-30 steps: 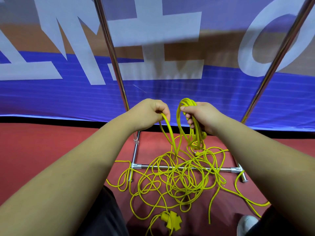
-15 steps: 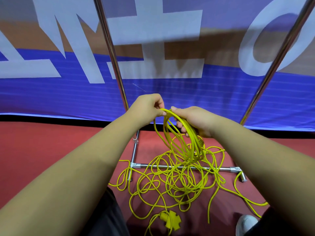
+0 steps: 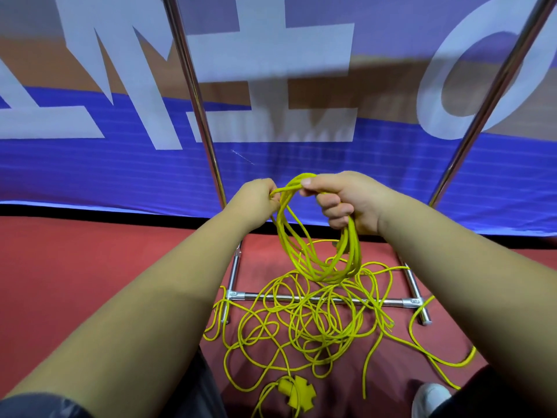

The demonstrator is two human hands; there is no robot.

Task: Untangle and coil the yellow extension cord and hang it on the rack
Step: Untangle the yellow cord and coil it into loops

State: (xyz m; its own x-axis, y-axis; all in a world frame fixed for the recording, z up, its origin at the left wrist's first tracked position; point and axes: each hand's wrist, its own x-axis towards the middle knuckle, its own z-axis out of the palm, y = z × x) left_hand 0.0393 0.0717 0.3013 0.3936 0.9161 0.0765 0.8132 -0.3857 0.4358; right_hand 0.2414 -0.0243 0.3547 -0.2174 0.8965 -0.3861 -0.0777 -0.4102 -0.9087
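Note:
A yellow extension cord [image 3: 304,324] lies in a loose tangle on the red floor, draped over the metal rack's bottom bar [image 3: 325,299]. Its yellow multi-socket end [image 3: 297,392] rests near my feet. My right hand [image 3: 346,200] grips a hanging coil of several loops [image 3: 319,257], thumb pressed on top of the strands. My left hand [image 3: 256,200] pinches a strand at the coil's upper left, right beside the right hand. The rack's two uprights [image 3: 196,95] rise behind my hands.
A blue banner with large white letters [image 3: 90,164] hangs right behind the rack. The right upright [image 3: 488,104] slants up to the top right. My white shoe [image 3: 431,401] stands at the lower right, close to a stray cord strand [image 3: 434,354].
Another loop has been laid into the coil. My right hand turned so the thumb now sits on top, and the left hand stayed close, feeding the strand across.

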